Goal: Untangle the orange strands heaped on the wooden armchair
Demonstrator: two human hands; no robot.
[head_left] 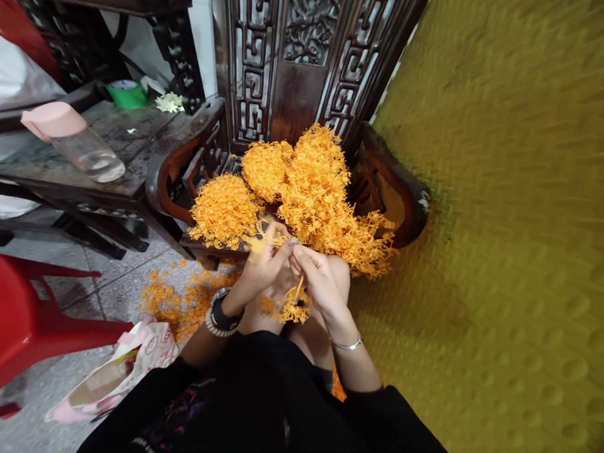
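Both my hands meet just in front of a big heap of orange frilly plastic pieces [308, 193] piled on the seat of a dark carved wooden chair [294, 59]. My left hand [263, 265] is closed, pinching a small orange piece [269, 237] at the heap's near edge. My right hand [319, 281] is closed too, fingers pinched on an orange sprig [293, 307] that hangs down over my knees. A dark watch and bead bracelet sit on my left wrist, a thin bangle on my right.
Orange scraps [179, 298] litter the tiled floor below the chair. A red plastic stool [17, 321] and a pink bag [120, 369] stand at lower left. A dark side table [89, 170] carries a pink-capped bottle [73, 140] and green tape. A yellow textured surface [507, 229] fills the right.
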